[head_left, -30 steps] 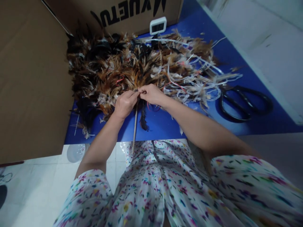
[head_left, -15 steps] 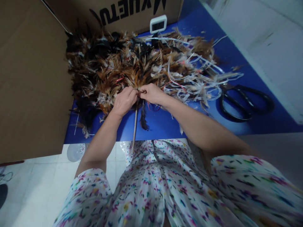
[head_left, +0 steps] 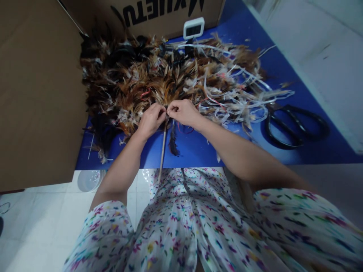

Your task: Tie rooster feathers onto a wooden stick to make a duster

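Room on near tabletop [head_left: 195, 153], feathers [head_left: 170, 77] beyond, cardboard [head_left: 39, 98] left, scissors [head_left: 293, 118] right

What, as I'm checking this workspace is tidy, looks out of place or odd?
The black lettering on the brown cardboard box behind the feathers reads upside down, so the box seems inverted. The black-handled metal scissors have their blades mostly hidden beneath white plastic strips. I see no clear damage.

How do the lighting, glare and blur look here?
Head view throughout: dim, bluish light; soft sheen on the blue table just left of the scissors; floor brightest at lower left; right sleeve smeared and stretched.
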`<state>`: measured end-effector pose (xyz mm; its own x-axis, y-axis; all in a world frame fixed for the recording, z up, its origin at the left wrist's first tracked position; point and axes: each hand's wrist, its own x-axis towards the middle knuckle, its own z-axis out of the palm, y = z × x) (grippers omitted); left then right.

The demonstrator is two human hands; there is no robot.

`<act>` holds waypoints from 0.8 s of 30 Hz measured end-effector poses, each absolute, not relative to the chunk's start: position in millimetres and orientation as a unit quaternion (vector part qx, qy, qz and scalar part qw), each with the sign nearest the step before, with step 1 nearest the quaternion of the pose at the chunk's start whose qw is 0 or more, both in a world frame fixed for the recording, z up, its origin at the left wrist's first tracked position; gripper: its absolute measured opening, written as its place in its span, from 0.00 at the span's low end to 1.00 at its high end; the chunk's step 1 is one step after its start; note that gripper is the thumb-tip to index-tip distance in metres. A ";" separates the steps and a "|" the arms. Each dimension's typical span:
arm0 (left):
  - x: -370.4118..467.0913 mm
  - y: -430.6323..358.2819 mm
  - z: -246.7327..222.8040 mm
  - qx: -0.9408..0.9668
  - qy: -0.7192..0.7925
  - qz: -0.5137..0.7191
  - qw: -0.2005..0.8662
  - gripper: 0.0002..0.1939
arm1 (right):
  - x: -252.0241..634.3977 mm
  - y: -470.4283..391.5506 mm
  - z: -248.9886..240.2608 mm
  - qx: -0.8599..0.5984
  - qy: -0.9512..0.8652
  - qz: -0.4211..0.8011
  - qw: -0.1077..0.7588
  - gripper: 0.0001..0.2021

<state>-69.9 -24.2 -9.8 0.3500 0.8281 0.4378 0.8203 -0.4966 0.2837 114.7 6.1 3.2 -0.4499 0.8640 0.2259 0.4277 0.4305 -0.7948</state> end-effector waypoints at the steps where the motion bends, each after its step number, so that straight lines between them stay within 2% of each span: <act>1: -69.9 -24.0 -9.8 0.818 0.502 0.279 0.020 0.04 | 114.7 7.0 2.7 -0.412 -0.779 0.344 0.323 0.07; 9: -67.8 -26.2 -5.5 0.784 0.530 0.316 0.071 0.05 | 114.5 13.7 -3.5 -0.400 -0.747 0.416 0.331 0.06; 16: -65.2 -28.8 -4.6 0.782 0.536 0.316 0.030 0.02 | 113.1 14.1 -5.0 -0.417 -0.728 0.430 0.334 0.06; 24: -61.2 -34.2 -0.5 0.799 0.527 0.289 0.013 0.05 | 112.5 14.7 -7.4 -0.423 -0.741 0.407 0.327 0.08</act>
<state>-61.2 -34.2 -0.5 0.2776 0.8494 0.4489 0.8348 -0.4445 0.3249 112.5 14.7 -7.4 -0.4286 0.8924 0.1413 0.3599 0.3121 -0.8793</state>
